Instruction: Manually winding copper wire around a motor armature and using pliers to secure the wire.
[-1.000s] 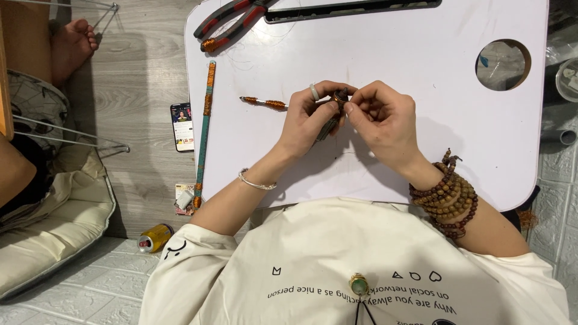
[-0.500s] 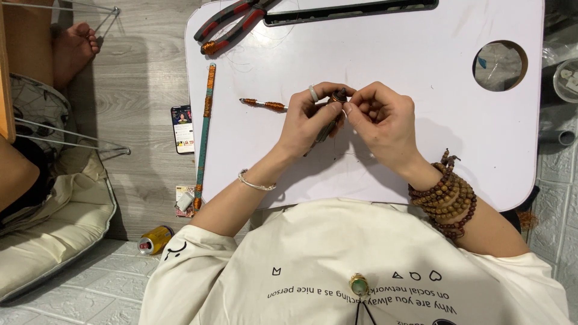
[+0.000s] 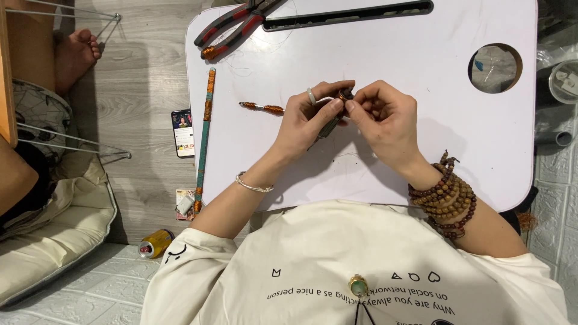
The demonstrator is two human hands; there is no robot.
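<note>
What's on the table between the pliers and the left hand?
In the head view, only a short copper-wrapped stick lies between the pliers and the left hand; otherwise bare white table.

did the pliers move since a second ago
No. The pliers lie at the far left corner of the white table, with the handles at the same spot against its edge as before. Only the view drifted a little.

Red-handled pliers [image 3: 232, 27] lie at the white lap table's [image 3: 421, 72] far corner. On the grey floor beside it sit a phone [image 3: 182, 132], a long wrapped stick [image 3: 205, 138] and a yellow can [image 3: 155, 243].
</note>
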